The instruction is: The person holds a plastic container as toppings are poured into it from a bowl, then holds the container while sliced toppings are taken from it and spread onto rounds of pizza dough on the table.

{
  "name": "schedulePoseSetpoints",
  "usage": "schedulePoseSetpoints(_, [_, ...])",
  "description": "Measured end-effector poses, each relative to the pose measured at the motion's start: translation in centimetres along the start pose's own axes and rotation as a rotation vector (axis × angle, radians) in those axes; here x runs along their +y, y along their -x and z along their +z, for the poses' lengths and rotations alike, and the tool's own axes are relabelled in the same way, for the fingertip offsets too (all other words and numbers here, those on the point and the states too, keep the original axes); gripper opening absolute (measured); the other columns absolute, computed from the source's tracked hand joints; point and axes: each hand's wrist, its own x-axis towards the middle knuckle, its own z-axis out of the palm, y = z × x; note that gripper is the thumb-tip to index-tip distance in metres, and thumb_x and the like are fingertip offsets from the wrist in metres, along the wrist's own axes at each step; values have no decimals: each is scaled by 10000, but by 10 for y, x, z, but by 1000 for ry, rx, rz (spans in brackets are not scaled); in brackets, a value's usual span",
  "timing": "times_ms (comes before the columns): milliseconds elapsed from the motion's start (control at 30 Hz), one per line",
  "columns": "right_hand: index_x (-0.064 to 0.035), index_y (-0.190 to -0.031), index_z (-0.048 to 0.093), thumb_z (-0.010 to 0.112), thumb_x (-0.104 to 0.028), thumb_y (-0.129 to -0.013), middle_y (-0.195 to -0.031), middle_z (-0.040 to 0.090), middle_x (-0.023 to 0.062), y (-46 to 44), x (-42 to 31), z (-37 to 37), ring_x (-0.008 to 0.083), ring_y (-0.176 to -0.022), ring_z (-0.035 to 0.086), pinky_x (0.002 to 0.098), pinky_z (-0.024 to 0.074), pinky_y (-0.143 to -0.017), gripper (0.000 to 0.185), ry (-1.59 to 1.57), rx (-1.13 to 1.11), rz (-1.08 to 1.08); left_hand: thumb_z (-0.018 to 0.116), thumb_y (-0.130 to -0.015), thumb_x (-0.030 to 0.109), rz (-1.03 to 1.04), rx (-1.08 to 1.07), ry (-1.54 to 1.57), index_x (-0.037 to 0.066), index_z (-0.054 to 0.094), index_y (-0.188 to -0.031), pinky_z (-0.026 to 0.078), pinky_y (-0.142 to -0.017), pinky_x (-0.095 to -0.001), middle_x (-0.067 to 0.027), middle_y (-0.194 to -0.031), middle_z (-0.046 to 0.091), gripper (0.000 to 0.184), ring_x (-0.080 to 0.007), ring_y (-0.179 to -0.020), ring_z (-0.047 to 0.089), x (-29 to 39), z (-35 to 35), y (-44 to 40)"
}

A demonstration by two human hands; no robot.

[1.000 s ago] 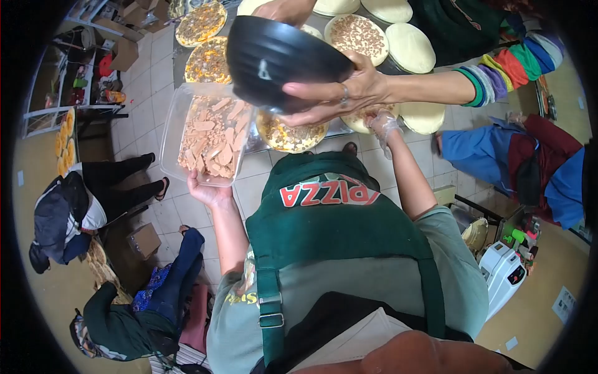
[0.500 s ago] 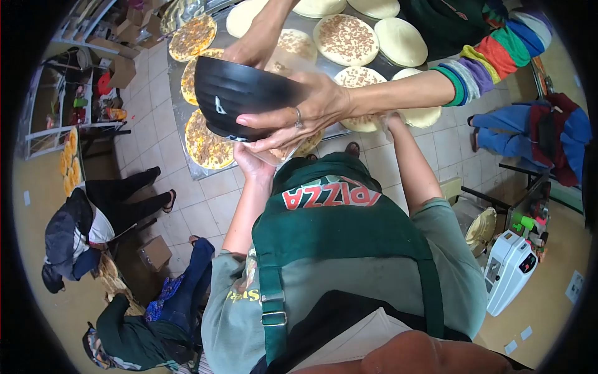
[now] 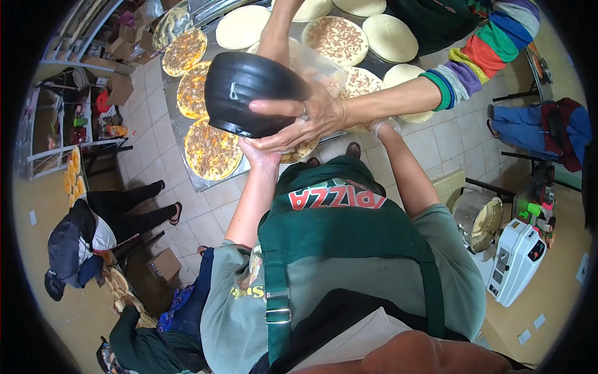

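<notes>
My left hand (image 3: 261, 156) is at the near end of a clear plastic container (image 3: 321, 68) with light brown pieces; the bowl hides most of its fingers. A co-worker's hand (image 3: 308, 118) with a ring grips a black bowl (image 3: 249, 93) above my left hand, while their other arm (image 3: 274, 43) reaches down behind the bowl. My right hand (image 3: 383, 128), in a clear glove, is low beside the near edge of a round base with brown bits (image 3: 361, 82). That hand's fingers are too small and partly hidden to read.
Topped pizzas (image 3: 212, 149) line the left of the metal table (image 3: 180, 134). Plain round bases (image 3: 243, 28) lie at its far side and right. The co-worker's striped sleeve (image 3: 483, 56) crosses from the right. Other people are at the left, lower left and far right.
My left hand and the container have moved right, behind the bowl. The co-worker's bowl has shifted left and their other hand has gone down behind it. My right hand stays near the bases.
</notes>
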Motion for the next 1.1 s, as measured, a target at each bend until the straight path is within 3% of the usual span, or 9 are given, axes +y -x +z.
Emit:
schedulePoseSetpoints(167, [-14, -1032, 520, 551, -162, -751, -1009, 542, 112, 5, 6, -13, 191, -919, 514, 296, 388, -837, 319, 5, 74, -99, 330, -802, 321, 5, -4, 33, 39, 472, -1041, 424, -804, -336, -110, -999, 521, 396, -231, -930, 513, -2, 13, 7])
schedulePoseSetpoints(467, [-8, -1056, 499, 553, -123, -758, -1037, 526, 107, -4, 12, -36, 173, -921, 506, 286, 390, -840, 323, -18, 154, -317, 363, -809, 384, -15, -1, 39, 41, 473, -1042, 442, -781, -333, -99, -994, 532, 429, -228, -887, 533, -13, 11, 10])
schedulePoseSetpoints(567, [-18, -1152, 415, 529, -153, -778, -1144, 452, 128, 8, -24, -48, 213, -1068, 414, 313, 314, -919, 413, 180, -89, -277, 391, -795, 356, -33, -21, 33, 43, 483, -1010, 445, -769, -337, -96, -967, 539, 391, -226, -864, 538, -19, 0, 4])
schedulePoseSetpoints(633, [-62, -981, 544, 504, -153, -759, -952, 556, 136, 32, -55, -39, 298, -894, 514, 403, 381, -820, 244, 636, 171, -588, 432, -775, 315, -22, -10, 33, 55, 484, -997, 447, -760, -340, -89, -947, 540, 346, -218, -844, 540, -23, -4, -1])
schedulePoseSetpoints(767, [-62, -932, 554, 511, -166, -748, -852, 552, 148, 59, -94, -28, 291, -780, 538, 411, 430, -691, 216, 517, 323, -709, 491, -734, 189, 3, -22, 151, 112, 437, -1048, 442, -772, -321, -63, -969, 503, 328, -197, -887, 514, -34, -25, -18])
schedulePoseSetpoints(867, [-60, -877, 556, 509, -187, -757, -770, 537, 147, 65, -110, -29, 281, -676, 540, 408, 440, -585, 181, 465, 355, -742, 466, -770, 256, 10, -25, 77, 93, 446, -1041, 438, -781, -322, -70, -972, 512, 317, -200, -891, 516, -35, -29, -18])
schedulePoseSetpoints(933, [-56, -985, 516, 487, -161, -773, -976, 528, 159, 68, -114, -33, 284, -895, 512, 382, 424, -739, 239, 721, -162, -454, 418, -804, 345, -68, -49, 118, 67, 456, -1031, 440, -777, -322, -81, -974, 520, 361, -202, -890, 521, -28, 2, 2])
schedulePoseSetpoints(1033, [-82, -1068, 474, 516, -195, -769, -1095, 494, 89, 60, -125, -15, 220, -1007, 478, 347, 409, -801, 323, 438, -51, -552, 369, -818, 424, -58, -26, 49, 49, 462, -1022, 442, -772, -322, -91, -971, 528, 436, -203, -881, 527, -32, -1, 0])
schedulePoseSetpoints(1100, [-117, -1147, 420, 530, -212, -772, -1170, 442, 8, 6, -228, -32, 150, -1080, 425, 294, 393, -847, 402, 467, 182, -1850, 388, -812, 388, -58, -28, 37, 51, 462, -1021, 445, -767, -322, -92, -968, 528, 403, -203, -875, 530, -33, -1, 1])
